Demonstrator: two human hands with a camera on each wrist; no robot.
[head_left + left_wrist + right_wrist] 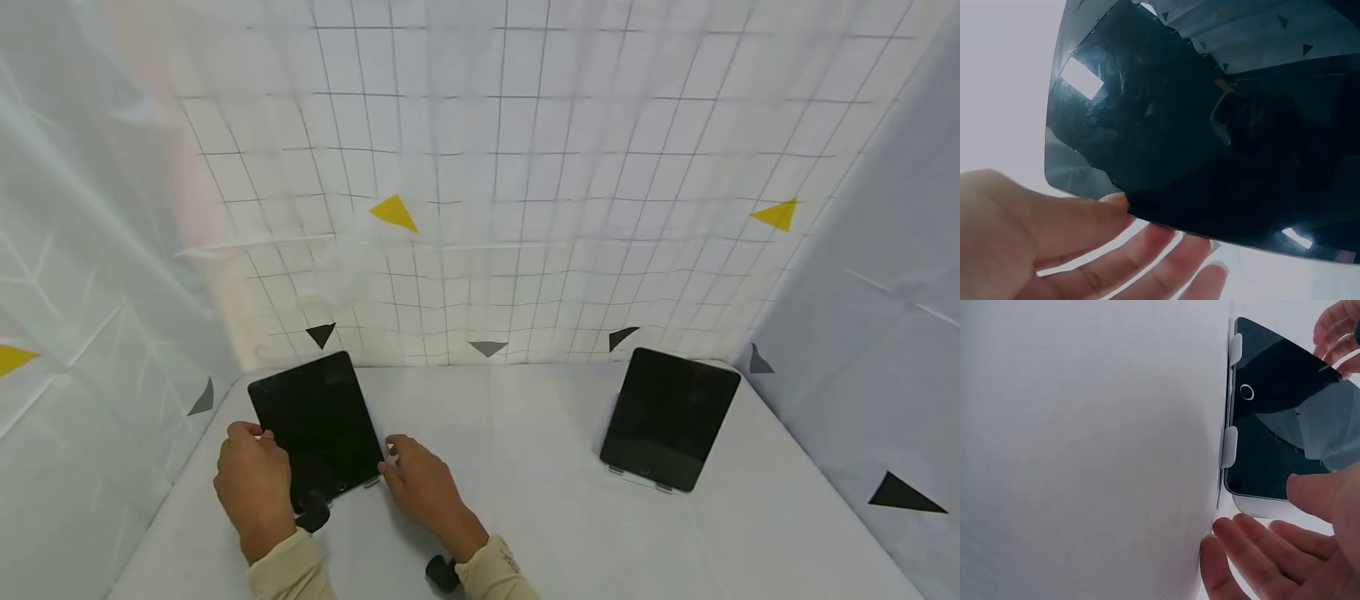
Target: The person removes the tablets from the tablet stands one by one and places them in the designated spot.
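Observation:
A black-screened tablet (322,417) leans on a stand at the left of the white table. Two pale lips of the stand (1230,447) hook over its bottom edge near the round home button. My left hand (255,483) pinches the tablet's left edge; in the left wrist view the thumb is on the screen side and the fingertips reach behind. At the lower right corner is my right hand (427,483), its thumb at the tablet's edge. Its other fingers spread loosely beside the corner, gripping nothing visible. Most of the stand is hidden behind the tablet.
A second black tablet (667,421) leans on a clear stand at the right of the table (510,500). Behind is a white grid-lined sheet (465,125) with yellow and dark triangles; pale sheets flank both sides.

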